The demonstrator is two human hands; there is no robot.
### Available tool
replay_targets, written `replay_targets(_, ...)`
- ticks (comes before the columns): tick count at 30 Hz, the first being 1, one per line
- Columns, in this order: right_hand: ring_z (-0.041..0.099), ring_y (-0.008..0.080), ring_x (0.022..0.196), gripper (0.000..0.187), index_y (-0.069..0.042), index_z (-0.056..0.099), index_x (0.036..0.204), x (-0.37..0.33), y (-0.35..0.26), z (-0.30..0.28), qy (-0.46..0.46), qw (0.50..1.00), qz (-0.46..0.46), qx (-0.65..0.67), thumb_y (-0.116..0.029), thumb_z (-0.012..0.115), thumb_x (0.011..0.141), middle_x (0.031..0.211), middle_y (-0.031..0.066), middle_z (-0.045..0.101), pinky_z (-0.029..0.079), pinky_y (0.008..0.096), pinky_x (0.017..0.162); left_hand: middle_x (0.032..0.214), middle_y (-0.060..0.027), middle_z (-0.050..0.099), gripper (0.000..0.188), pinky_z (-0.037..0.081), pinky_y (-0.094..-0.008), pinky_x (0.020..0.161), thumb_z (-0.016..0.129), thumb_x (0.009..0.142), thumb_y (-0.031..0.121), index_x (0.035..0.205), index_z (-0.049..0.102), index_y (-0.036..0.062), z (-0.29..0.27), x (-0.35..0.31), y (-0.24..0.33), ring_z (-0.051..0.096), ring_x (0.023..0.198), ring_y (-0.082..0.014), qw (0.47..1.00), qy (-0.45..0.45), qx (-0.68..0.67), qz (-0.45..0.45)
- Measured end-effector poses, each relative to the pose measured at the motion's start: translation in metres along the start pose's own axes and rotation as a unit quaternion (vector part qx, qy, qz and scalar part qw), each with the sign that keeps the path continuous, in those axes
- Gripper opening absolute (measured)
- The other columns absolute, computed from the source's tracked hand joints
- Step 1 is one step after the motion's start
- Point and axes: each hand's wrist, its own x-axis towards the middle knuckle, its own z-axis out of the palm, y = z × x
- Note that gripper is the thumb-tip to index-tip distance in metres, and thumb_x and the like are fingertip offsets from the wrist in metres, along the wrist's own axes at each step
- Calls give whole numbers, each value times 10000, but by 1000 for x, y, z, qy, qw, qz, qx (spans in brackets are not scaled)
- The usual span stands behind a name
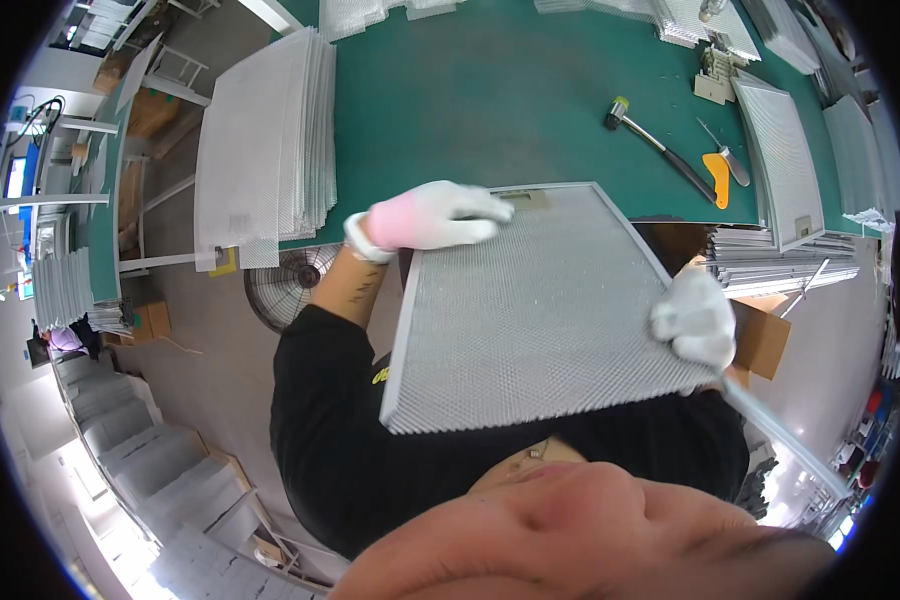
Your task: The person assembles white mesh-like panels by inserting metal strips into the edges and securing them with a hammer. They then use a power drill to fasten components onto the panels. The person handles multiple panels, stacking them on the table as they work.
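Green-topped workbench (pixel 450 110), mesh sheet stack (pixel 260 130) at left end, mallet (pixel 660 150) with black handle lying toward the right. Framed metal mesh panel (pixel 540 300) between bench and chest, far end over bench edge; near edge is bare mesh. Left hand (pixel 435 217), gloved: fingers extended on panel's far edge, beside a recessed latch (pixel 527 200); can't tell if thumb pinches underneath. Right hand (pixel 695 318), gloved: fingers curled, gripping panel's right side. Metal strip (pixel 785 435) juts out below right hand; can't tell whether held or attached.
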Motion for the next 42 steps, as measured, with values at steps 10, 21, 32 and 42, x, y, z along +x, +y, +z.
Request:
replay_targets(10,498,261,1246,1047,70,214,1523,-40,116,57,391,842,317,-194,-79,864,715,1386,172,471,388,397,1102,916,-102,705,189,521,-266,754,678,867,-9,1054,670,-36,-16,-14,80,651,807,-151,729,625,28,279)
replay_targets(21,467,313,1342,1136,114,192,1512,-56,130,100,345,786,446,-253,-226,904,695,1445,259,461,378,364,1125,915,-24,663,125,448,-219,676,694,896,25,1016,667,2,-43,0,54,548,751,-70,676,689,195,171)
replay_targets(32,622,238,723,56,-32,607,910,1,63,-4,384,862,267,-196,-64,640,941,850,95,660,480,335,596,937,-147,698,188,557,-348,734,685,822,24,1006,697,-12,22,-29,64,688,852,-244,756,587,97,274)
replay_targets(42,664,374,785,234,-9,576,997,-59,0,11,122,986,43,106,-207,625,883,951,225,666,503,488,640,1291,-165,609,491,445,-461,1054,712,834,208,1272,587,25,37,-38,-14,568,1211,-361,947,170,257,89)
